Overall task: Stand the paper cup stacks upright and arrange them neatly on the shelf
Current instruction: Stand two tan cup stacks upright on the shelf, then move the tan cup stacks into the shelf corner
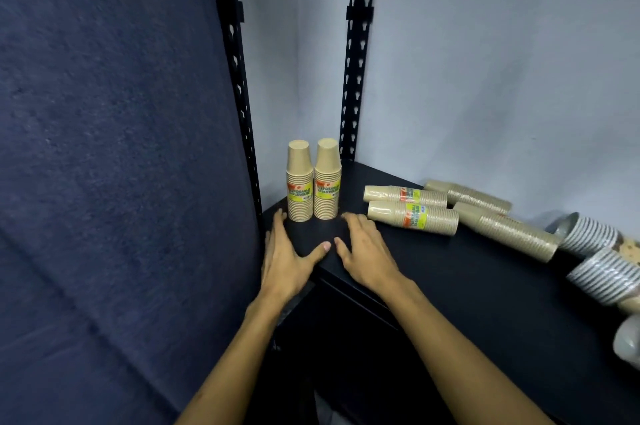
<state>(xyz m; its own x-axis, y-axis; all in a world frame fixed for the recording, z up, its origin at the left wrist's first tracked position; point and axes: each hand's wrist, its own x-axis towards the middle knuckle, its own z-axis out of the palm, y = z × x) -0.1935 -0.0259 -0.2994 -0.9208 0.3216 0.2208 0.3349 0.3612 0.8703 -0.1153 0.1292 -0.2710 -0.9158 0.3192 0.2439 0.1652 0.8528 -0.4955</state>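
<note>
Two wrapped brown paper cup stacks stand upright side by side in the shelf's back left corner, one on the left (300, 182) and one on the right (327, 179). Just in front of them my left hand (285, 256) and my right hand (367, 251) lie flat and empty on the black shelf (467, 286), fingers straight. Several brown stacks lie on their sides to the right, the nearest (414, 213) with another (405, 195) behind it. Two more unlabelled brown stacks (505, 230) lie further right.
Grey-white cup stacks (602, 255) lie on their sides at the right edge. Black slotted uprights (356, 54) frame the corner, with a pale wall behind. A dark blue panel (104, 147) runs along the left side.
</note>
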